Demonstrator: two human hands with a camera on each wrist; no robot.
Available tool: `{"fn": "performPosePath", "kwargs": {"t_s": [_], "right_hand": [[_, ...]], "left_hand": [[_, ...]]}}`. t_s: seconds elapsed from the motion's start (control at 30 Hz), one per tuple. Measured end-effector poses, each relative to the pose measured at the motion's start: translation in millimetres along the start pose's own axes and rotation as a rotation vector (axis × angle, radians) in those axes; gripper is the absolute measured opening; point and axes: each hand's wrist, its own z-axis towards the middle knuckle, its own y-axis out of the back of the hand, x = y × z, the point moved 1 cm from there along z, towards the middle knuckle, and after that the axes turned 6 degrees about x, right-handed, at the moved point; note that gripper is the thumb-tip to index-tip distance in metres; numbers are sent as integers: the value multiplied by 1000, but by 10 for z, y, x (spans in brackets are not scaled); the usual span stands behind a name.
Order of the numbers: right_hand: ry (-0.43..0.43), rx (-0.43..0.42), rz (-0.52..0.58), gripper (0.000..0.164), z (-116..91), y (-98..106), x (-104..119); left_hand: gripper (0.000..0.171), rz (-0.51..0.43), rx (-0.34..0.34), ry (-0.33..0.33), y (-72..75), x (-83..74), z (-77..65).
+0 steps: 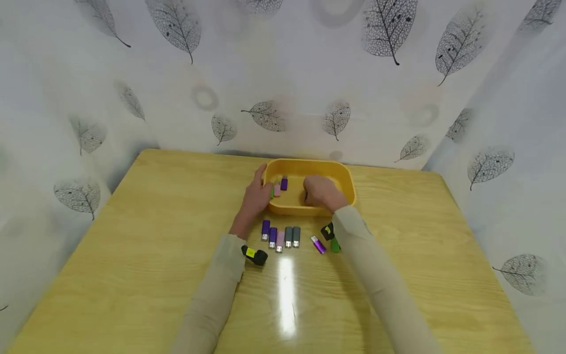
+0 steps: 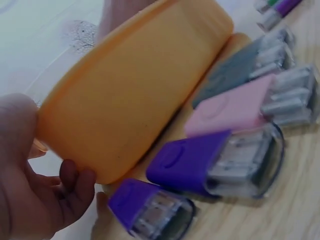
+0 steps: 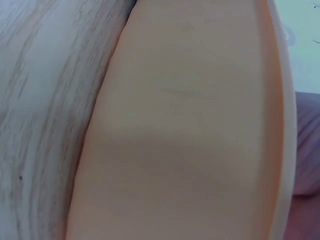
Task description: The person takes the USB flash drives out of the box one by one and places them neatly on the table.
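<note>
At its left end, my left hand (image 1: 257, 196) grips a yellow plastic tray (image 1: 305, 211), with the thumb over the rim and curled fingertips at the lower corner in the left wrist view. My right hand (image 1: 323, 191) is down inside the tray, fingers curled. A dark USB stick (image 1: 305, 196) shows only as a small end at its fingers; the rest is hidden. Near the left hand, inside the tray, lie a purple USB stick (image 1: 284, 184), a pink one (image 1: 277, 190) and a green one (image 1: 271, 193). The right wrist view shows mostly the tray's outer wall (image 3: 175, 110).
In front of the tray, several capped USB sticks stand in a row: purple ones (image 1: 266, 229), a pink one (image 1: 280, 241) and grey ones (image 1: 296, 237). Farther right lie a slanted purple stick (image 1: 318, 244) and a green one (image 1: 335, 245), beside the right sleeve. A leaf-patterned curtain (image 1: 283, 73) hangs behind the wooden table (image 1: 177, 236).
</note>
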Motion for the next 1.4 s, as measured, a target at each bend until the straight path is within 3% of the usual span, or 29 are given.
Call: {"fn": "performPosePath", "kwargs": {"t_s": [0.17,0.4,0.5,0.73,0.97,1.13,1.27,1.4], "right_hand": [[25,-22,49,13,-56,7,-23],[64,-233,193,45,-497,94,11],[82,-276,265,51,-719,90,62],[198,-159,319,46,-968,35,217],[220,-82,227,45,-1077,52,379],[278,33,143,44,-1111,-4,473],[235,87,69,33,-1070,-98,471],[154,58,48,23,-1012,-156,453]], "left_hand": [[61,2,27,38,42,-32,-27],[62,9,17,30,93,-115,-55],[61,-14,8,48,89,-117,-69],[58,14,-1,60,77,-102,-107],[55,19,-23,55,55,-136,-97],[53,31,-34,42,54,-133,-109],[53,37,-33,28,49,-133,-107],[53,36,-39,22,49,-148,-78]]}}
